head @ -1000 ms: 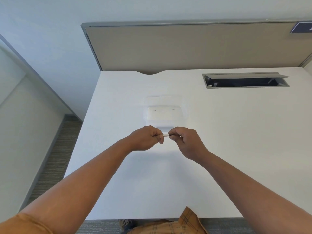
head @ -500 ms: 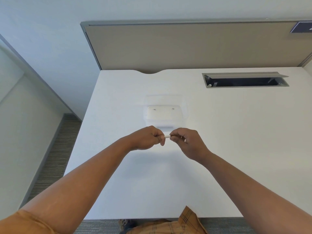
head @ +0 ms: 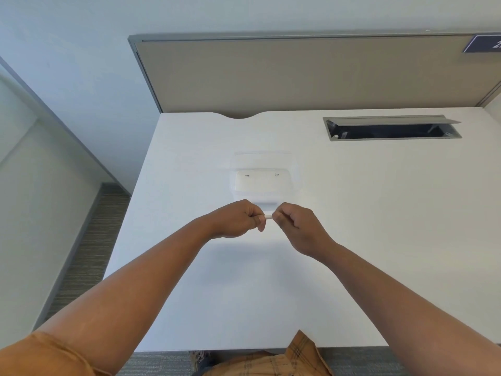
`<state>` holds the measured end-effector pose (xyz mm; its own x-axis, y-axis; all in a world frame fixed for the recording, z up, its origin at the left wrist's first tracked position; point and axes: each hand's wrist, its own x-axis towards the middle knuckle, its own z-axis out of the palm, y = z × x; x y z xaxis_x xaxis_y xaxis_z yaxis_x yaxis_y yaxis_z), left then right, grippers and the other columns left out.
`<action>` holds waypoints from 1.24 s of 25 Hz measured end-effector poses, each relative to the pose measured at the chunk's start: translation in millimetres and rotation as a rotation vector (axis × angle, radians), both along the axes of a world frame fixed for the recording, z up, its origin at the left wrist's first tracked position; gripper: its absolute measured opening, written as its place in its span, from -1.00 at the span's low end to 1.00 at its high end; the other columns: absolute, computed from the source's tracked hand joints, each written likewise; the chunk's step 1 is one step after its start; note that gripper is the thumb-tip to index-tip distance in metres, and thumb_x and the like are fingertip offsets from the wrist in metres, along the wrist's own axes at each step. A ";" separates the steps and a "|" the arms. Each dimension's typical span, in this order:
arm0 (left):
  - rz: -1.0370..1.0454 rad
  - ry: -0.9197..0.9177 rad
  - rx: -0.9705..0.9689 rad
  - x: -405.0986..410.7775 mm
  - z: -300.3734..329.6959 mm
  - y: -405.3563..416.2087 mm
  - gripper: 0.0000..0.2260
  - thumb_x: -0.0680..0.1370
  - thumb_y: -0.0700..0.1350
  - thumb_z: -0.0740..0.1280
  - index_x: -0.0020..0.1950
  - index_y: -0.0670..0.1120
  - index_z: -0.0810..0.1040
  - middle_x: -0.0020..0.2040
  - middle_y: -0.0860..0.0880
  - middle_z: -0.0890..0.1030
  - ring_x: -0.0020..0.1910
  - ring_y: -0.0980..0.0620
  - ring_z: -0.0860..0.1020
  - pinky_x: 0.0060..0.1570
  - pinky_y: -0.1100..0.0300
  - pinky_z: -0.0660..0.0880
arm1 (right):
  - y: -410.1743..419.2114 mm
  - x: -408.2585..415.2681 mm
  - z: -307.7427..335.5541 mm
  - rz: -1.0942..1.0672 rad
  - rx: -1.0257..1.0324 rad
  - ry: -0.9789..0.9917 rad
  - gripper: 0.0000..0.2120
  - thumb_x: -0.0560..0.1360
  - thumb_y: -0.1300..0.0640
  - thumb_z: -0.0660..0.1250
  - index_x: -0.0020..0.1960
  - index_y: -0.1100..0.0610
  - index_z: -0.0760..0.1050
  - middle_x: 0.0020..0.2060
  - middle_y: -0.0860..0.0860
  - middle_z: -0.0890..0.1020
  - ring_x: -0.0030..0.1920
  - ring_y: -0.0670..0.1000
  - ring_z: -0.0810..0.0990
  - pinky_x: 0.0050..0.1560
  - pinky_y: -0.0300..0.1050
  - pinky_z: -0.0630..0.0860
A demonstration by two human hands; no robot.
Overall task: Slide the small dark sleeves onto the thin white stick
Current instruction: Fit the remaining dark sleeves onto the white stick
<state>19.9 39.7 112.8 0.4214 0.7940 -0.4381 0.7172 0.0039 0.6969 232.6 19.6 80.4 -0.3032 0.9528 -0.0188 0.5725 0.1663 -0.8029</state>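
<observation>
One thin white stick (head: 268, 216), only a short pale length showing between two fists above the white desk (head: 352, 213) | left hand (head: 238, 219) fingers pinched on its left end | right hand (head: 296, 226) fingers curled onto its right end; dark sleeves hidden | one clear plastic tray (head: 264, 183) just beyond, holding two tiny dark bits.

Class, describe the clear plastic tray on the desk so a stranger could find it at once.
Start at the white desk below the beige partition. Just beyond the two hands, left hand and right hand, sits the clear tray. Unlike the dark cable slot to its right, it is see-through.
</observation>
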 end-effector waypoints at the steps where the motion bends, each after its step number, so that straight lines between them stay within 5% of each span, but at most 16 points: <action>1: 0.000 -0.024 -0.019 -0.5 0.8 1.0 -0.72 0.66 -0.01 0.22 -0.19 0.08 0.63 -0.41 0.18 0.42 -0.51 0.20 0.31 -0.32 0.21 0.31 | -0.5 2.1 0.6 0.026 0.113 -0.039 -0.78 0.66 0.09 0.22 -0.15 0.08 0.48 -0.35 -0.11 0.46 -0.34 -0.11 0.37 -0.31 -0.21 0.31; 4: -0.020 0.041 0.040 4.4 1.8 1.1 -0.72 0.65 0.00 0.20 -0.21 0.13 0.59 -0.45 0.24 0.45 -0.49 0.21 0.37 -0.32 0.21 0.31 | -2.8 -4.2 -7.0 -0.012 0.100 -0.018 -0.75 0.66 0.14 0.20 -0.19 0.10 0.43 -0.38 -0.11 0.41 -0.36 -0.09 0.32 -0.34 -0.19 0.26; 8: -0.052 0.198 0.172 8.8 -4.5 -0.8 -0.74 0.65 0.08 0.17 -0.17 0.16 0.57 -0.36 0.16 0.48 -0.38 0.18 0.42 -0.28 0.17 0.35 | 3.3 -16.1 7.6 -0.336 -0.782 0.390 -0.70 0.57 0.07 0.17 -0.33 0.04 0.34 -0.47 -0.07 0.32 -0.46 -0.03 0.19 -0.44 -0.17 0.16; 9: -0.037 0.132 0.123 7.6 -5.4 -0.8 -0.73 0.66 0.07 0.19 -0.16 0.13 0.59 -0.36 0.16 0.45 -0.41 0.19 0.40 -0.28 0.17 0.34 | 4.3 -14.9 10.1 -0.288 -0.725 0.293 -0.69 0.58 0.04 0.16 -0.34 0.05 0.35 -0.47 -0.07 0.34 -0.46 -0.02 0.21 -0.43 -0.16 0.18; 12: 0.017 -0.048 -0.019 3.2 -2.3 2.8 -0.73 0.66 0.01 0.22 -0.15 0.03 0.65 -0.34 0.11 0.42 -0.38 0.12 0.35 -0.27 0.19 0.33 | -1.2 -8.3 7.2 -0.111 -0.081 -0.075 -0.67 0.67 -0.01 0.14 -0.22 0.09 0.45 -0.40 -0.07 0.47 -0.40 -0.05 0.35 -0.36 -0.14 0.30; 14: 0.018 -0.076 -0.048 2.7 -1.2 3.8 -0.72 0.66 -0.01 0.23 -0.17 0.04 0.66 -0.35 0.14 0.43 -0.31 0.07 0.36 -0.25 0.20 0.33 | -4.6 -5.2 3.9 -0.045 0.135 -0.115 -0.68 0.69 0.03 0.14 -0.17 0.13 0.45 -0.38 -0.05 0.47 -0.36 -0.04 0.38 -0.33 -0.12 0.32; 16: 0.001 -0.009 -0.009 5.5 -3.6 1.9 -0.73 0.65 0.00 0.22 -0.18 0.08 0.63 -0.40 0.20 0.44 -0.38 0.13 0.38 -0.27 0.20 0.34 | -5.9 -8.3 -6.1 -0.077 0.029 -0.076 -0.66 0.69 0.04 0.15 -0.20 0.17 0.40 -0.40 -0.03 0.42 -0.38 0.00 0.33 -0.34 -0.08 0.29; 20: -0.056 0.229 0.194 13.2 -12.8 -5.1 -0.75 0.64 0.06 0.17 -0.16 0.18 0.57 -0.33 0.17 0.50 -0.33 0.17 0.46 -0.26 0.16 0.38 | -0.4 -16.0 0.6 -0.362 -0.852 0.419 -0.71 0.54 0.07 0.16 -0.36 0.04 0.29 -0.47 -0.05 0.26 -0.46 -0.01 0.14 -0.45 -0.17 0.14; 22: -0.037 0.150 0.122 11.7 -13.1 -4.8 -0.75 0.65 0.05 0.18 -0.14 0.15 0.60 -0.34 0.18 0.50 -0.36 0.19 0.44 -0.27 0.18 0.37 | -1.7 -13.8 1.9 -0.268 -0.665 0.264 -0.66 0.56 0.02 0.17 -0.37 0.06 0.35 -0.49 -0.05 0.35 -0.51 -0.04 0.22 -0.45 -0.19 0.20; 24: -0.014 0.028 0.013 8.0 -9.7 -2.0 -0.73 0.66 0.00 0.21 -0.16 0.10 0.63 -0.41 0.23 0.47 -0.45 0.22 0.38 -0.30 0.21 0.33 | -5.7 -7.8 -2.6 -0.184 -0.224 0.030 -0.60 0.65 -0.06 0.16 -0.28 0.12 0.45 -0.45 -0.06 0.47 -0.47 -0.10 0.35 -0.42 -0.19 0.29; 27: 0.003 -0.051 -0.035 6.5 -5.4 2.1 -0.72 0.66 -0.01 0.23 -0.18 0.09 0.64 -0.43 0.20 0.42 -0.49 0.21 0.33 -0.33 0.25 0.31 | -7.2 -1.7 -6.8 -0.073 0.118 -0.085 -0.65 0.69 0.01 0.15 -0.22 0.15 0.40 -0.42 -0.04 0.42 -0.40 -0.04 0.33 -0.36 -0.10 0.30; 29: -0.018 0.048 0.054 11.6 -7.0 0.6 -0.74 0.65 0.04 0.20 -0.16 0.12 0.62 -0.41 0.22 0.47 -0.44 0.21 0.39 -0.32 0.22 0.32 | -6.5 -6.4 -11.2 -0.140 -0.010 -0.010 -0.63 0.68 0.02 0.15 -0.27 0.11 0.34 -0.44 -0.05 0.35 -0.46 -0.07 0.26 -0.43 -0.15 0.22; 31: -0.074 0.249 0.224 16.8 -11.3 -4.6 -0.75 0.65 0.10 0.15 -0.09 0.16 0.59 -0.32 0.19 0.50 -0.34 0.20 0.45 -0.33 0.19 0.31 | -2.0 -12.2 -5.8 -0.304 -0.546 0.321 -0.65 0.64 0.02 0.16 -0.31 0.06 0.30 -0.44 -0.06 0.29 -0.50 -0.08 0.20 -0.46 -0.21 0.16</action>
<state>36.7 35.1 101.4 0.3837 0.8533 -0.3531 0.8578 -0.1877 0.4785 220.3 17.5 74.5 -0.0954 0.8761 -0.4726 0.2504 -0.4383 -0.8632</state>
